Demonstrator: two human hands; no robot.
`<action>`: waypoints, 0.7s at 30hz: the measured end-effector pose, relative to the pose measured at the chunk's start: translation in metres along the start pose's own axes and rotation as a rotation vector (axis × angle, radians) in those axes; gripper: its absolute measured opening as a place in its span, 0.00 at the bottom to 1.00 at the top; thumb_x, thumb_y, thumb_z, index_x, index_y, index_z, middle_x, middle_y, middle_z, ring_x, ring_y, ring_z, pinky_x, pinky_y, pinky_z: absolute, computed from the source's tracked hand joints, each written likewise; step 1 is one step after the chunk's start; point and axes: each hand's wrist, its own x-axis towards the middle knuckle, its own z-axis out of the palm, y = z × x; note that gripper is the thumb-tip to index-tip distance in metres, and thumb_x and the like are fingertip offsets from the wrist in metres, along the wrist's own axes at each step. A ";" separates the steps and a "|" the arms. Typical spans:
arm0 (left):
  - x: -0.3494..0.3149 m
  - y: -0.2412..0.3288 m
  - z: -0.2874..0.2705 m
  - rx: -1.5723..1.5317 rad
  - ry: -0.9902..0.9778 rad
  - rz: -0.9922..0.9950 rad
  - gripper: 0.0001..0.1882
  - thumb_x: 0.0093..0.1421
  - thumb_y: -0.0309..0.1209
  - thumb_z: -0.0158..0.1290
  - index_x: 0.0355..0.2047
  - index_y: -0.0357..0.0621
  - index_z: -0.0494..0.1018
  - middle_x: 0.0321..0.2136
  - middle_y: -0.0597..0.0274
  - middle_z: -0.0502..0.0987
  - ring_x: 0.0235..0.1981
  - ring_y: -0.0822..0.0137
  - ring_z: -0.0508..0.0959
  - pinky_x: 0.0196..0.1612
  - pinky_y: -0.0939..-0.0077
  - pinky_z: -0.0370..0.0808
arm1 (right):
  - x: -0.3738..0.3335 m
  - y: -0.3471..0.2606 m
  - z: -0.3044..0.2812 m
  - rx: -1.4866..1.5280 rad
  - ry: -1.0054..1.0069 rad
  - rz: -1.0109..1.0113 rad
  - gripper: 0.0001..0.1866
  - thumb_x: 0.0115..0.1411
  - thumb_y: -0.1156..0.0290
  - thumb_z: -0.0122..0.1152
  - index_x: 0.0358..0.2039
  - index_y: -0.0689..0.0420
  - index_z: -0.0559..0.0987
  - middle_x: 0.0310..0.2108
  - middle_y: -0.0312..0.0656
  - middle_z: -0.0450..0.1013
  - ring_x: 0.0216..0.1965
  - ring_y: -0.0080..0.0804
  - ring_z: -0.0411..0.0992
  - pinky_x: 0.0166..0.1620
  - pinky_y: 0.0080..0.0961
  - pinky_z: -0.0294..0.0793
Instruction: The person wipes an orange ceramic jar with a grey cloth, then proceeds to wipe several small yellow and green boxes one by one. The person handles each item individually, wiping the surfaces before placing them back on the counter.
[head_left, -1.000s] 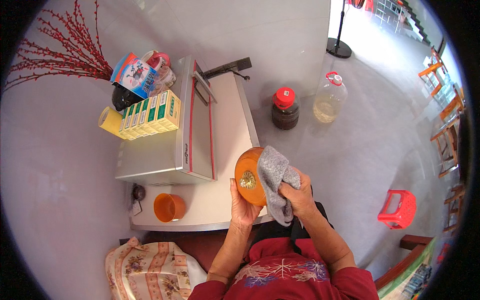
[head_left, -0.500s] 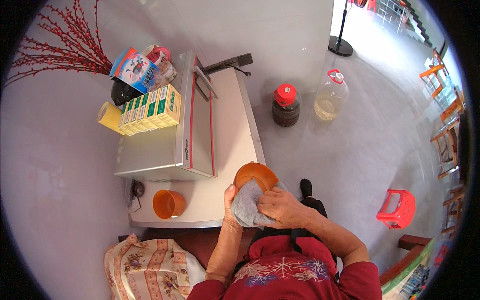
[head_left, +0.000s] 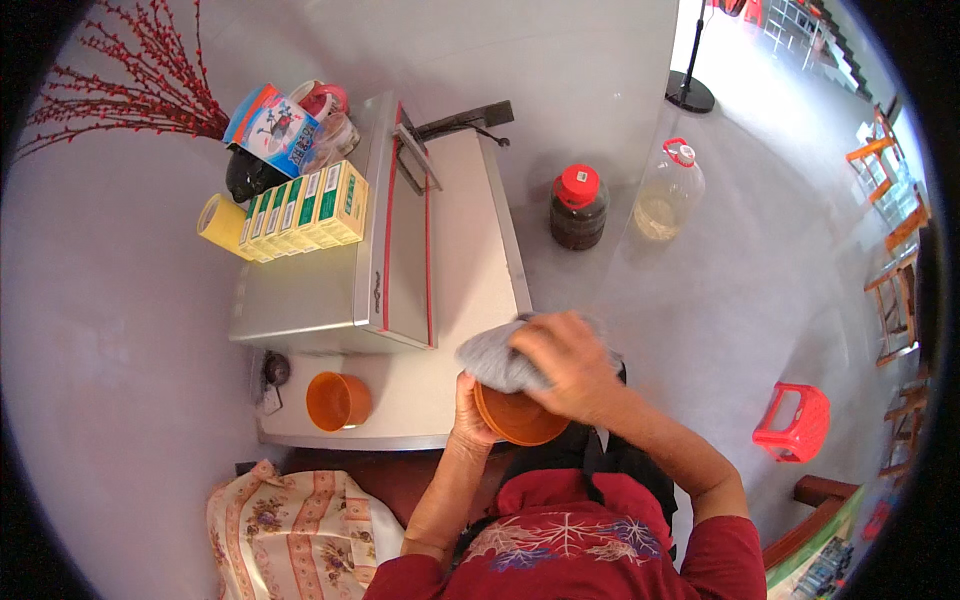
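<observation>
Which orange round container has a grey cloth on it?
The orange round bowl in the left hand: the grey cloth under the right hand covers part of it. The other, an orange open-topped tub, sits on the pale tabletop, untouched.

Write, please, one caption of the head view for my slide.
The left hand holds a round orange piece while the right hand, blurred, holds a grey cloth against it.

A matt, fuzzy texture is shown by the rumpled grey cloth (head_left: 488, 362); a smooth sheen is seen on the round orange bowl (head_left: 518, 420), satin metal on the silver box-shaped cabinet (head_left: 300, 300).
</observation>
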 end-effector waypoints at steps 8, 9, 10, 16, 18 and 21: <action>-0.001 0.004 0.014 0.143 0.034 0.007 0.45 0.44 0.55 0.56 0.58 0.47 0.55 0.53 0.55 0.63 0.52 0.56 0.67 0.54 0.58 0.67 | 0.013 0.015 0.028 -0.242 -0.109 0.017 0.19 0.45 0.74 0.55 0.41 0.56 0.70 0.40 0.40 0.66 0.42 0.37 0.66 0.38 0.35 0.65; 0.000 0.003 0.009 0.160 0.051 0.026 0.45 0.44 0.55 0.55 0.58 0.47 0.55 0.53 0.55 0.63 0.52 0.56 0.67 0.54 0.58 0.67 | 0.009 0.019 0.031 -0.237 -0.147 0.090 0.18 0.45 0.73 0.56 0.40 0.56 0.70 0.40 0.41 0.66 0.42 0.38 0.66 0.37 0.37 0.66; 0.001 0.002 0.007 0.147 0.015 0.031 0.45 0.43 0.54 0.57 0.57 0.45 0.56 0.52 0.56 0.65 0.51 0.57 0.68 0.54 0.59 0.67 | 0.003 0.026 0.035 -0.231 -0.185 0.164 0.17 0.45 0.73 0.56 0.38 0.56 0.70 0.40 0.42 0.66 0.41 0.38 0.67 0.36 0.39 0.67; 0.009 -0.001 0.013 0.431 -0.091 0.256 0.42 0.40 0.44 0.62 0.54 0.41 0.58 0.50 0.54 0.66 0.53 0.59 0.66 0.57 0.62 0.62 | -0.046 0.046 0.043 -0.017 -0.394 0.560 0.16 0.50 0.66 0.58 0.34 0.63 0.68 0.34 0.51 0.68 0.35 0.50 0.69 0.35 0.39 0.68; 0.011 -0.002 0.012 0.499 -0.133 0.301 0.43 0.40 0.40 0.63 0.54 0.40 0.57 0.51 0.52 0.65 0.54 0.58 0.65 0.58 0.63 0.61 | -0.078 0.058 0.055 0.148 -0.440 0.588 0.18 0.54 0.61 0.56 0.34 0.65 0.68 0.32 0.56 0.70 0.35 0.52 0.70 0.37 0.39 0.69; 0.011 0.002 0.001 0.534 -0.137 0.315 0.43 0.39 0.41 0.63 0.54 0.39 0.56 0.51 0.52 0.65 0.54 0.58 0.65 0.58 0.63 0.61 | -0.103 0.059 0.069 0.521 -0.416 0.624 0.22 0.56 0.56 0.54 0.34 0.66 0.67 0.31 0.60 0.69 0.36 0.55 0.69 0.38 0.38 0.68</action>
